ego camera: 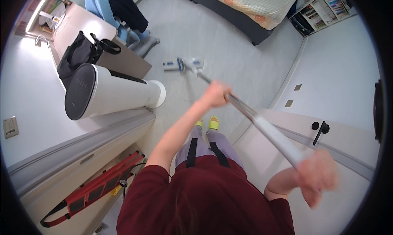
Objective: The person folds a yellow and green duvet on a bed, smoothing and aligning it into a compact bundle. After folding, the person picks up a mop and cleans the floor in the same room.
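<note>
A long-handled flat floor mop runs diagonally in front of me, its metal and white pole (276,138) slanting from lower right to upper left. My left hand (216,93) is wrapped around the middle of the pole. At the upper end, my right hand (319,172) grips the white section; it is blurred and hides the tip. The white and blue mop head (172,66) lies flat on the pale grey floor (227,58), beyond my yellow-green slippers (214,123).
To the left stands a white tower appliance (122,92) with a dark top, beside a desk (76,20) with a black bag (80,55). A blue chair (103,4), a bed (245,7) and a bookshelf (321,12) are farther off. A red folding ladder (95,190) leans at lower left; a door handle (321,132) is right.
</note>
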`<state>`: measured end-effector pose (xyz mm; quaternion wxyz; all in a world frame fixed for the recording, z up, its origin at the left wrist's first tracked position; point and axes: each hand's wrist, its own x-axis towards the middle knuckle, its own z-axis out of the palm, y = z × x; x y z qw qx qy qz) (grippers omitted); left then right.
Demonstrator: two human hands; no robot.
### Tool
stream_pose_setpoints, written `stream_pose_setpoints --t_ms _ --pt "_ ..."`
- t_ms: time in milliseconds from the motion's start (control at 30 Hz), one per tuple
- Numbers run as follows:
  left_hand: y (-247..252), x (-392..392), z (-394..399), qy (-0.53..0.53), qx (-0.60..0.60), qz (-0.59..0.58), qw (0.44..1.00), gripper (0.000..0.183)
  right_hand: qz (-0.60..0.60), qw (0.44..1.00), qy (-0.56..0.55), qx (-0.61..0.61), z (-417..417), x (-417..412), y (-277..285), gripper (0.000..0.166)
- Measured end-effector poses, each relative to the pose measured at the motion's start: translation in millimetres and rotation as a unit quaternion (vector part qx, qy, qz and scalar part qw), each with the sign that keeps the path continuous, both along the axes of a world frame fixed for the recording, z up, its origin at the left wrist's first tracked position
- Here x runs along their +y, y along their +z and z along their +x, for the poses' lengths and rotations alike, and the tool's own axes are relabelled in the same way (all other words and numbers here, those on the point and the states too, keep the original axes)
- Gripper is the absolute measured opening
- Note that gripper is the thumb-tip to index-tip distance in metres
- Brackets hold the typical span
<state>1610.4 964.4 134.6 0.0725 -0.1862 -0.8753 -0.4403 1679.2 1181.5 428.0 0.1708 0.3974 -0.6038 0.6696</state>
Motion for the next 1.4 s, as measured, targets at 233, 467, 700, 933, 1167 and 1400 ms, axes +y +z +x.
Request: stream_pose_setpoints --t_ms 233,467,700,933,1167,1400 --pt "-70.8 -62.2 -10.4 0.216 -0.063 0.071 0.972 0.027 0.082 0.985 0.107 -0.105 -19.3 -80.6 -78.8 0.013" --pt "16.6 25.5 64.2 0.076 -0.128 0.040 0.988 0.024 -0.019 0.977 0.149 -0.150 -15.9 -14.7 30.4 0.020" --pt "47.4 74.1 125.0 0.005 -0.193 0.156 0.969 0.015 0.023 0.959 0.257 -0.119 -14.2 36.1 66.8 0.021" --pt "63.7 142.5 95.1 -0.108 -0.105 0.144 0.978 0.017 -0.099 0.995 -0.001 -0.001 30.5 96.0 90.5 0.020" --pt "38.0 211.2 20.1 -0.065 -0.063 0.196 0.976 0.021 0.091 0.960 -0.252 0.083 49.9 111.7 69.0 0.019" --pt "-22.4 243.8 -9.5 -0.061 -0.097 0.196 0.974 0.030 0.096 0.950 -0.288 0.074 21.3 74.5 8.6 0.015"
